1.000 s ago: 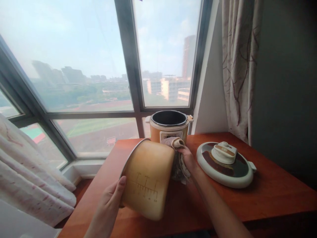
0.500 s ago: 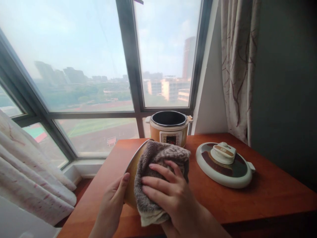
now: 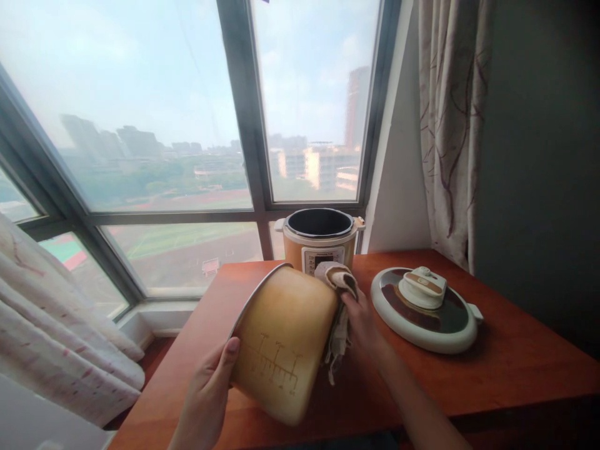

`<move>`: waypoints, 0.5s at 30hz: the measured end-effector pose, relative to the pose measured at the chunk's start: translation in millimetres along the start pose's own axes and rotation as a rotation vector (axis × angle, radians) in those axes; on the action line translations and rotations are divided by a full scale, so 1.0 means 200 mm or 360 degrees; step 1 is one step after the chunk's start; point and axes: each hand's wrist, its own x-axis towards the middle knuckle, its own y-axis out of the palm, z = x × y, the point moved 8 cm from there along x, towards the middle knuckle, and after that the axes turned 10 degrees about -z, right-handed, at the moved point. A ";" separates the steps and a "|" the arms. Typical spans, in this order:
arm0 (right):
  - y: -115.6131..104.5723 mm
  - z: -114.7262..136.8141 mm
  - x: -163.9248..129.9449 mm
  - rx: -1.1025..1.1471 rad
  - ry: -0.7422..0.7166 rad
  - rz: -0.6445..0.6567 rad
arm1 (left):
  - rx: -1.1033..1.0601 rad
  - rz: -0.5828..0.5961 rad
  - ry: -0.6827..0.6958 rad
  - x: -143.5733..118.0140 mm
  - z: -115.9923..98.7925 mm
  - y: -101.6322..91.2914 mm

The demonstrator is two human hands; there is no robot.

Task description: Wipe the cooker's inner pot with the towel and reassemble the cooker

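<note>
One golden pot (image 3: 285, 344) is held tipped above the near half of the table (image 3: 510, 362), its rim toward the left edge, with the left hand (image 3: 206, 381) clamped on that rim, thumb outside, and the right hand (image 3: 360, 312) closed on a bunched cloth (image 3: 335, 275) at the base, where contact is hard to tell. For even wiping, the better way is probably a firm rim grip, the cloth opened flat against the curved wall, and the pot turned little by little, well clear of the cooker body (image 3: 319, 244) by the far edge and the lid (image 3: 424, 309) near the right edge.
</note>
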 end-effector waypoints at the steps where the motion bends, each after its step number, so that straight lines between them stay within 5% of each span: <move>1: -0.01 -0.10 0.00 0.0044 0.0154 -0.0029 | -0.0021 -0.0015 0.0008 -0.01 0.02 -0.01; 4: -0.03 -0.29 -0.04 0.0134 0.0413 -0.0062 | -0.0119 -0.0045 -0.0029 -0.04 0.06 -0.01; 8: -0.03 -0.37 -0.13 0.0294 0.0576 -0.0136 | -0.0352 -0.0190 -0.0230 -0.07 0.11 0.01; 15: -0.02 -0.36 -0.33 0.0442 0.0407 -0.0319 | -0.0817 -0.0643 -0.0224 -0.14 0.07 0.06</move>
